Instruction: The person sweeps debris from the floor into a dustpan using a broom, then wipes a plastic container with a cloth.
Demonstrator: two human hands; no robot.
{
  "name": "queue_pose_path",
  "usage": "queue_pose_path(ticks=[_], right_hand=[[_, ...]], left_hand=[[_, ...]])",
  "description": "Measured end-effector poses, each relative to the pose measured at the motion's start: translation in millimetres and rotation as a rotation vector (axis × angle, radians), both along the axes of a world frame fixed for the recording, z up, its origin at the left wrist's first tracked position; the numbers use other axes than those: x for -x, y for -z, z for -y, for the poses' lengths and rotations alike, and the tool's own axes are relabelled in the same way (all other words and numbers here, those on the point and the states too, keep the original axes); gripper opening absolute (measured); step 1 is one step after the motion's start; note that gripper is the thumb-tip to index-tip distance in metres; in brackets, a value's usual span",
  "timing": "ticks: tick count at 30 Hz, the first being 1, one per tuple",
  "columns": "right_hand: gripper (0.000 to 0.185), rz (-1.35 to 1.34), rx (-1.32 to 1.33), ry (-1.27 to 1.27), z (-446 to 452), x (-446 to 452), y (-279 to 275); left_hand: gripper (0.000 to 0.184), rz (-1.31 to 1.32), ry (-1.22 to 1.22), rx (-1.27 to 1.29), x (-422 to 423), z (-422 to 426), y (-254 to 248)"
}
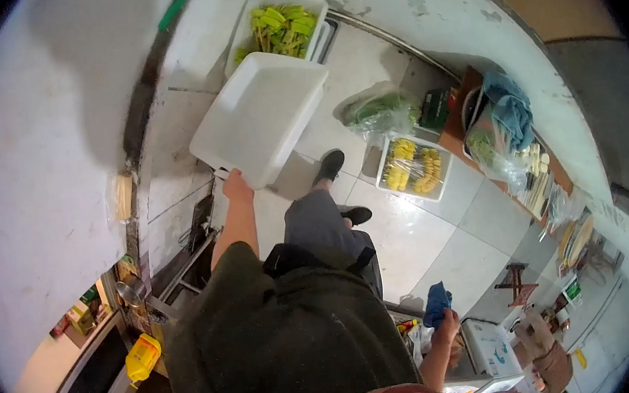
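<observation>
My left hand (235, 187) grips the near edge of a large white plastic tub (265, 114), which is tilted with its bare inside showing. Behind it, partly covered by its far edge, another white tub (240, 33) holds green leafy vegetables (283, 29). Off to the right side of my body, my right hand (447, 328) is closed around a crumpled blue cloth (437, 304). The cloth hangs clear of the tub, close to a white box-like appliance (488, 350).
On the tiled floor stands a white tray (435, 194) of yellow skewered food under clear wrap. A plastic bag of greens (384, 112) lies beside it. A wooden board (448, 130) carries bags and another blue cloth (509, 109). A small stool (518, 279) and yellow bottle (143, 357) are nearby.
</observation>
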State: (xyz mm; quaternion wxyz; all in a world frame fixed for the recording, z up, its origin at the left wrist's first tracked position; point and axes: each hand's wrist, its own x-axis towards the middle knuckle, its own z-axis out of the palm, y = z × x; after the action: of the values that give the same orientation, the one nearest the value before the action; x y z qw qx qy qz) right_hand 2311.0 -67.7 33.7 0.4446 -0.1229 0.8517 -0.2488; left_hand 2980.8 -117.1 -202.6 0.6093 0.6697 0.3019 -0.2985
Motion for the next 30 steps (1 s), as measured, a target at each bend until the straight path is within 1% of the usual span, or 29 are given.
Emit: queue_pose_path(ticks=[1, 2, 3, 4, 6, 7, 10, 11, 13, 14, 15, 16, 17, 18, 19, 21, 22, 23, 26, 27, 30], right_hand=[[0.018, 0.047, 0.019, 0.013, 17, -11, 3], [0.018, -0.011, -0.050, -0.045, 35, -19, -1], [0.016, 0.004, -0.038, -0.076, 47, -26, -4], [0.015, 0.019, -0.026, -0.109, 56, -28, -4], [0.012, -0.060, -0.002, -0.241, 60, -14, 10], [0.010, -0.104, 0.009, -0.303, 62, -13, 14], [0.007, -0.141, -0.019, -0.308, 63, -18, 13], [0.006, -0.138, -0.068, -0.246, 58, -13, 20], [0.006, -0.168, -0.099, -0.267, 62, -22, 29], [0.006, -0.185, -0.123, -0.276, 61, -28, 27], [0.007, -0.135, -0.188, -0.217, 79, -59, 12], [0.007, -0.162, -0.237, -0.214, 73, -55, 15], [0.007, -0.183, -0.270, -0.210, 68, -48, 25], [0.007, -0.201, -0.303, -0.204, 64, -46, 37], [0.007, -0.174, -0.276, -0.213, 67, -53, 37], [0.007, -0.163, -0.318, -0.204, 68, -54, 40], [0.007, -0.153, -0.343, -0.200, 68, -53, 42], [0.022, -0.176, -0.403, -0.296, 67, -49, 43], [0.024, -0.154, -0.353, -0.259, 53, -36, 55], [0.025, -0.111, -0.326, -0.240, 76, -62, 43], [0.024, -0.127, -0.345, -0.084, 77, -65, 42]], left_hand=[[0.026, 0.012, -0.035, 0.057, -6, 16, -2], [0.026, 0.018, -0.064, 0.110, -4, 32, -2], [0.025, 0.017, -0.091, 0.159, -2, 45, 0], [0.027, 0.044, -0.103, 0.204, -5, 52, 12], [0.030, 0.096, -0.122, 0.298, -16, 74, 43], [0.036, 0.062, -0.113, 0.309, -23, 92, 50], [0.037, -0.014, -0.033, 0.443, -50, 122, 83], [0.036, 0.000, -0.040, 0.404, -58, 138, 94], [0.034, 0.026, -0.051, 0.325, -68, 173, 115], [0.035, 0.029, -0.029, 0.413, -73, 187, 126], [0.035, 0.027, -0.009, 0.494, -76, 193, 138], [0.036, 0.025, 0.014, 0.582, -74, 204, 141], [0.037, 0.055, 0.002, 0.539, -74, 221, 143], [0.039, 0.087, -0.006, 0.497, -73, 244, 132], [0.040, 0.116, -0.012, 0.449, -69, 260, 129], [0.042, 0.086, 0.052, 0.383, -72, 274, 145], [0.043, 0.074, 0.084, 0.345, -80, 278, 155], [0.043, -0.015, 0.183, 0.289, -94, 272, 176], [0.050, -0.127, 0.214, 0.192, -95, 269, 185], [0.050, -0.133, 0.248, 0.141, -98, 265, 185], [0.052, -0.145, 0.339, -0.002, -98, 264, 170]])
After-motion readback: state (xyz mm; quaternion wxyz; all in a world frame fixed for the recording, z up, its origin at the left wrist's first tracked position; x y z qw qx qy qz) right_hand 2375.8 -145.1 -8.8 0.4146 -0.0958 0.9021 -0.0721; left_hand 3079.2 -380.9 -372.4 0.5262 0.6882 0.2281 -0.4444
